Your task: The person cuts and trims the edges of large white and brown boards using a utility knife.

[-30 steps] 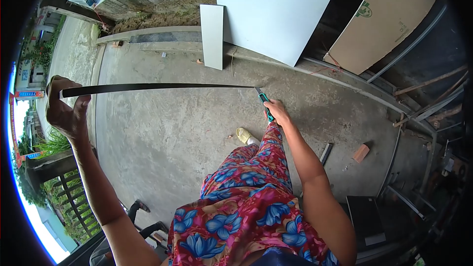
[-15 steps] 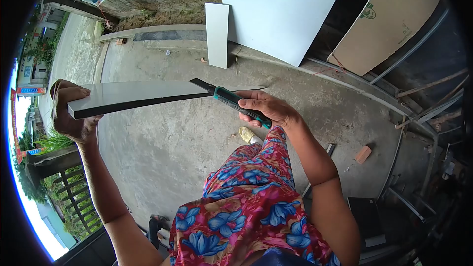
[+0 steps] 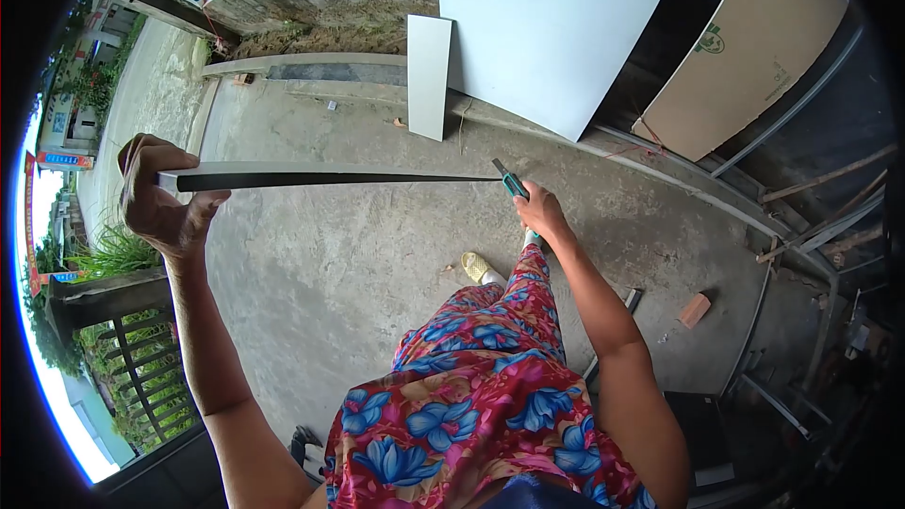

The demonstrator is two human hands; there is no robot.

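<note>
My left hand is closed on the near-left end of a long, narrow white board, thumb below and fingers over the top. The board is held up in the air, its dark edge turned toward me. Wrapped in my right hand is a green and black utility knife. Its dark blade points up and to the left, right at the board's far end.
A white narrow panel leans against a large white sheet at the back. Brown cardboard stands to the right. A brick lies on the concrete floor. A railing is at left.
My right hand has moved right and away from me with the knife, from the board's middle to its far end. The board has tilted, showing less of its white face.
</note>
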